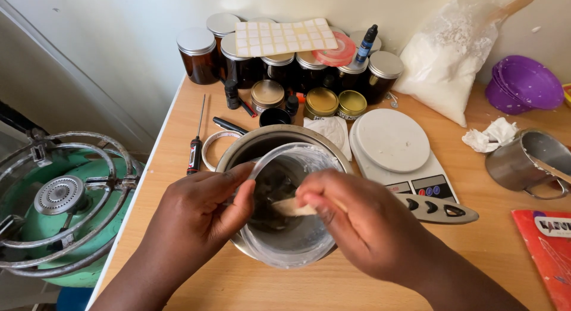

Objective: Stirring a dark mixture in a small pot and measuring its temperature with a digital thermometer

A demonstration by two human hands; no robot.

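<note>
The left hand (199,207) grips the rim of a clear tub (285,198) at its 9 o'clock side, fingers curled over the edge and thumb outside, tilting it over a steel pot (238,147) that sits mid-table. The right hand (363,227) comes in from 4 o'clock, fingers pinched round a wooden stick (291,208) whose flat tip lies inside the tub, against its waxy, smeared wall. The tub sits within the pot's mouth, touching or just above it; which, I cannot tell.

To scrape well, I judge the left hand should hold the tub steady and tilted, while the stick's flat edge stays pressed to the wall and sweeps round it, so residue drops into the pot, not on the table (476,251).

At 1 o'clock of the pot lies a white scale (392,141); at 12 o'clock stand amber jars (199,58) and gold tins (322,101). A thermometer (195,147) lies at 10 o'clock, a green burner (59,201) at 9 o'clock off the table.
</note>
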